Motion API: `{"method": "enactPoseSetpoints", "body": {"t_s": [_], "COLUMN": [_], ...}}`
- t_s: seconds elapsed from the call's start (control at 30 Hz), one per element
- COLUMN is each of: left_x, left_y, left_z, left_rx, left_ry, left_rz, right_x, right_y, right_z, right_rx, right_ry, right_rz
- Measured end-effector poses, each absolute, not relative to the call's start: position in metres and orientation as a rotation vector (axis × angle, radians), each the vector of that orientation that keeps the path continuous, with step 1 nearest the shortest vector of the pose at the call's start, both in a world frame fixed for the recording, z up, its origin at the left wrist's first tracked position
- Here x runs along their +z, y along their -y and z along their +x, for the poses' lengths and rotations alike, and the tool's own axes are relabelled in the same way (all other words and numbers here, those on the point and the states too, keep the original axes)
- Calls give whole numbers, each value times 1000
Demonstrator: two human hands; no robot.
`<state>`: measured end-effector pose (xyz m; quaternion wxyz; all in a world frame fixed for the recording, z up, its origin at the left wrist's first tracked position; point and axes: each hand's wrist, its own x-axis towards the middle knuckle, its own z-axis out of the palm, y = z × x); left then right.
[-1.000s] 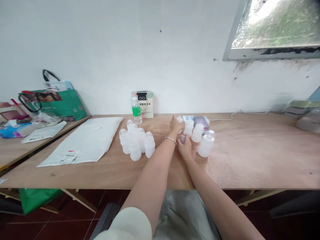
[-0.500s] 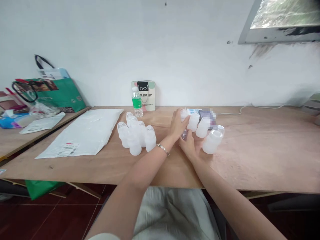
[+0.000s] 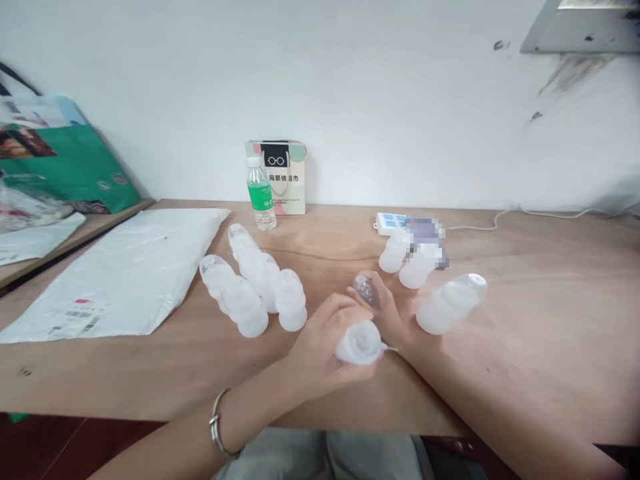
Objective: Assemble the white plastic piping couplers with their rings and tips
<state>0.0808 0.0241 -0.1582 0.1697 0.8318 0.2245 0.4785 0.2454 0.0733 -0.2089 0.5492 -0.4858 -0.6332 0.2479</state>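
Observation:
Tilted in my left hand (image 3: 317, 343) is a frosted white plastic bottle (image 3: 361, 343), its round end turned towards me, fingers wrapped about its side. A thin pale tab sticks out at its right. Just beyond it, my right hand (image 3: 387, 303) is closed around a small clear domed cap (image 3: 365, 288). To the left stands a cluster of several similar frosted bottles (image 3: 253, 313). On the right are two more bottles near the back and further frosted bottles (image 3: 437, 310) in a short row with a clear cap on the end one.
A white mailing bag (image 3: 125, 260) lies at the left. Behind the cluster stand a water bottle (image 3: 261, 200) with a green label and a paper bag (image 3: 295, 180). A small white box (image 3: 390, 223) and a blurred-out item lie at the back right; a cable (image 3: 475, 228) runs along the wall.
My left hand has drawn a frosted bottle from the back row towards me and tilted it. My right hand still has the clear cap. The view has shifted closer.

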Motion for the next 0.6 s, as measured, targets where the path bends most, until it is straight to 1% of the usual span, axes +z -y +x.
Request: {"method": "enactPoseSetpoints", "body": {"t_s": [0.17,0.33,0.43,0.6], "left_x": [-160,-168,-176,-183], "left_y": [-26,-31,-36,-37], "left_z": [75,78,81,80], "left_rx": [1093,815,823,911], "left_ry": [-666,-693,-682,-630], "left_rz": [2099,1624,1459,1350], "right_x": [-191,-147,-130,-139], "right_y": [-75,-69,-66,-60], "right_z": [237,226,219,206], "right_rx": [887,1202,1283,1257], "right_ry": [1261,845,666,804], "right_rz": [-1109,-970,-887,-794]}}
